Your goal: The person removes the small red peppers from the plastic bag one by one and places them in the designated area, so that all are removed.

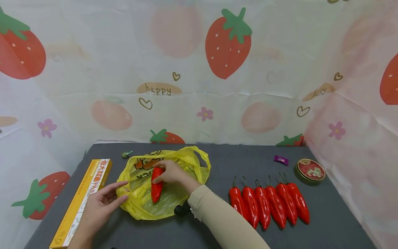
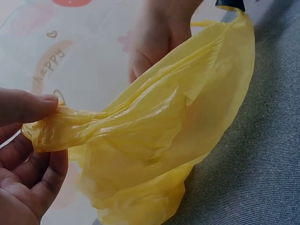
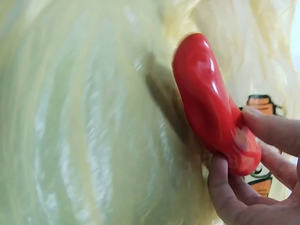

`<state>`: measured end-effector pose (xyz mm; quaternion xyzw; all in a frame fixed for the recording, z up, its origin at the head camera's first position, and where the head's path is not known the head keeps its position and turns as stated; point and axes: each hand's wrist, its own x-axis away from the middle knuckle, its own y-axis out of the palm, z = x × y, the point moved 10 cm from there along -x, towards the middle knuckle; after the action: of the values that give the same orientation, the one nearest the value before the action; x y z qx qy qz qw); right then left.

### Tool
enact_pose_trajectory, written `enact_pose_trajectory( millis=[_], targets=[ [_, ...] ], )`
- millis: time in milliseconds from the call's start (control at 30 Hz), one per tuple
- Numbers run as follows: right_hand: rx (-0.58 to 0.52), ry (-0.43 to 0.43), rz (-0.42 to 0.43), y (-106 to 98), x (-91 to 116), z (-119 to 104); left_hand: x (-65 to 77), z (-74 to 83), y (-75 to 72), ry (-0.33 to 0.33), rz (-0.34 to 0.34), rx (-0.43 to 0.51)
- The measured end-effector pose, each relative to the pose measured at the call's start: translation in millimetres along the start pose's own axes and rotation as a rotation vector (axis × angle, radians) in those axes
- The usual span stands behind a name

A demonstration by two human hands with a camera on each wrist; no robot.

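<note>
A yellow plastic bag (image 1: 136, 207) lies spread with its mouth up on the grey table. My left hand (image 1: 97, 207) pinches the bag's edge between thumb and fingers; the left wrist view shows the gathered yellow plastic (image 2: 70, 126) in that grip. With thumb and fingers, my right hand (image 1: 172, 173) holds a shiny red chili pepper (image 1: 157, 190) by one end, inside the bag's opening. The right wrist view has this pepper (image 3: 201, 89) tilted in front of the bag's pale inner side. No stem shows on it.
Several red peppers with stems (image 1: 262, 207) lie in a row at right. Beyond them are a purple packet (image 1: 281, 159) and a round tin (image 1: 311, 169). A yellow-and-white pasta box (image 1: 88, 193) lies at left, with a small green piece (image 1: 125, 155) behind. A black object (image 1: 182, 210) sits beneath the right wrist.
</note>
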<state>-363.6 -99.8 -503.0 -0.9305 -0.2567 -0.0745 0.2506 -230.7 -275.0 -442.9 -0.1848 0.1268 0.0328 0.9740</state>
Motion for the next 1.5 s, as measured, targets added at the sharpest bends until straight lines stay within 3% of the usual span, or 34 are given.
enact_pose_trajectory(
  millis=[133, 333, 600, 1133, 1500],
  targets=[
    [-0.127, -0.006, -0.066, 4.5, 7.2, -7.1, -0.3, 2.0, -0.6, 0.018, -0.001, 0.019],
    [-0.221, -0.048, -0.177, 3.5, 23.3, -14.6, -0.4, 1.8, -0.3, 0.007, 0.003, 0.006],
    [-0.342, -0.076, -0.223, -14.1, 41.3, -19.9, 0.9, 0.0, -2.0, -0.001, 0.018, -0.004],
    [-0.239, -0.235, -0.151, -75.9, 87.6, -37.3, 0.4, -3.6, -1.7, -0.013, 0.011, -0.003],
    [-0.178, -0.189, 0.026, -120.1, 122.0, -26.7, 0.3, -2.2, -0.2, -0.009, 0.008, 0.008]
  ],
)
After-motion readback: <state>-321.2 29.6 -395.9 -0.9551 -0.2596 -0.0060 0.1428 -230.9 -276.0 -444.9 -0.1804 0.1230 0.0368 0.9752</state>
